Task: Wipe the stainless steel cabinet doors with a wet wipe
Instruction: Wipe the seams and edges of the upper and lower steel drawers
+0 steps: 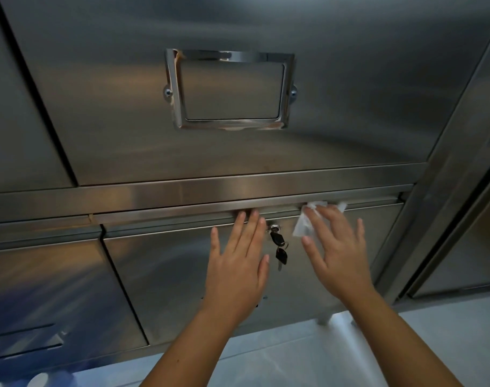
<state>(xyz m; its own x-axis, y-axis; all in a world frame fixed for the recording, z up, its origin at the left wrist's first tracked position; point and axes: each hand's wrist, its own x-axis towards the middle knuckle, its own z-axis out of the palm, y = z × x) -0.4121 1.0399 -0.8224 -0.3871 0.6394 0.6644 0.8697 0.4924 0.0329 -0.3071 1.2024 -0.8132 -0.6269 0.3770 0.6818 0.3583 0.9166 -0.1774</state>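
Note:
A stainless steel cabinet fills the view, with a large upper door (126, 107) and a lower door (165, 275) beneath a horizontal rail. My right hand (336, 244) presses a white wet wipe (304, 223) flat against the top right of the lower door, fingers spread; the wipe reaches up to the door's top lip. My left hand (238, 258) rests flat on the same door, left of the lock, its fingertips at the door's top edge.
A lock with black-headed keys (280, 250) hangs between my hands. A chrome label frame (230, 89) sits on the upper door. Another lower door (43, 289) lies to the left, a steel upright (444, 169) and further panel to the right. Pale floor (308, 358) below.

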